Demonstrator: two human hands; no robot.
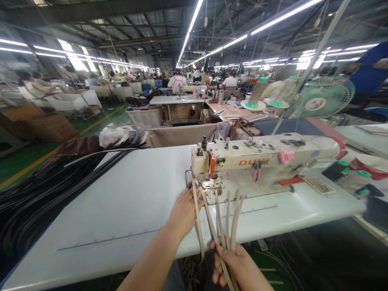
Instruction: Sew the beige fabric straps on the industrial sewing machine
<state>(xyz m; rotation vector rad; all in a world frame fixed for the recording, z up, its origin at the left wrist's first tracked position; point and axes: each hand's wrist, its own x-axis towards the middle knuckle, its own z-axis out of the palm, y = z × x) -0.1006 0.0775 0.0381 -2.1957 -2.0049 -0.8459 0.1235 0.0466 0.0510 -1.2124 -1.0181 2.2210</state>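
Head view showed my right hand [242, 266] holding fanned beige strips [218, 214] in front of the sewing machine [263, 157]. Whether my left hand [184, 210], near the presser foot [211, 184], gripped one, I couldn't tell. Crossed strips could have snagged; fingers that close risked injury.

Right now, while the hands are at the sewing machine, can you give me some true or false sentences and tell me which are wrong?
1. The left hand is near the needle end of the sewing machine. True.
2. The right hand is empty. False: the right hand holds thin tan strips.
3. Long black strips lie left of the machine. True.
4. The fan is red all over. False: the fan has a green frame.
5. The tabletop is pale. True.
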